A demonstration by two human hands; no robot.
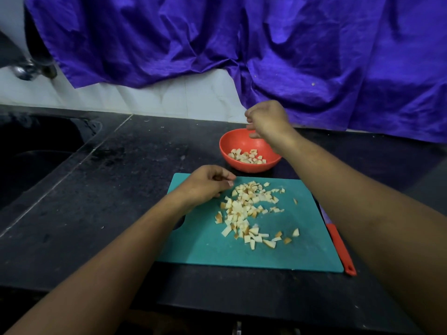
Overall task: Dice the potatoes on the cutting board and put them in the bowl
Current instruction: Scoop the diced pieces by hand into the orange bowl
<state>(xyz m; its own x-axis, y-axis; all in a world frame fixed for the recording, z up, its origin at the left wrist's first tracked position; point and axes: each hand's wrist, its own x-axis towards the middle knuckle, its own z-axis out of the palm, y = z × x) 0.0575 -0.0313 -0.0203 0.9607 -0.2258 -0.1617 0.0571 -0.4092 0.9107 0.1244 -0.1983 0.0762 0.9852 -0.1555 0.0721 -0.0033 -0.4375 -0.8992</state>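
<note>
Step in hand (judged): moving cut potato from board to bowl by the handful. No whole potato is visible, so the dicing looks finished.

Positions:
- Cutting board, teal, lies on the dark surface.
- The main pile of potato dice sits mid-board, with strays toward 3 and 5 o'clock.
- Bowl, orange-red, is just beyond the board's 12 o'clock edge. A smaller lot, the bowl dice, covers its bottom.
- Knife, red handle, lies along the board's 3 o'clock edge. Its blade is hidden under the forearm.
- Sink is at 9 o'clock and purple cloth hangs at 12 o'clock.

Hands:
- Right hand hovers over the bowl's 12 o'clock rim, fingers curled and pointing down. Grip: cannot tell whether it grasps dice or has let go.
- Left hand rests on the board at 10 o'clock, touching the pile's edge. Grip is released: the fingers are loosely curled and no piece is seen in them.

Doing it well:
- Empty the right hand low inside the rim so pieces don't bounce out.
- Rake the strays into the pile with the left hand before each scoop.
- Cup both hands for bigger loads, or lift the board to the rim and sweep.
- Keep clear of the knife.

Counts:
- Board: 1
- Bowl: 1
- Knife: 1
- Hands: 2
- Dice in bowl: roughly twenty visible.
- Dice on board: overlapping, so no exact count. Estimate is well over fifty.
</note>
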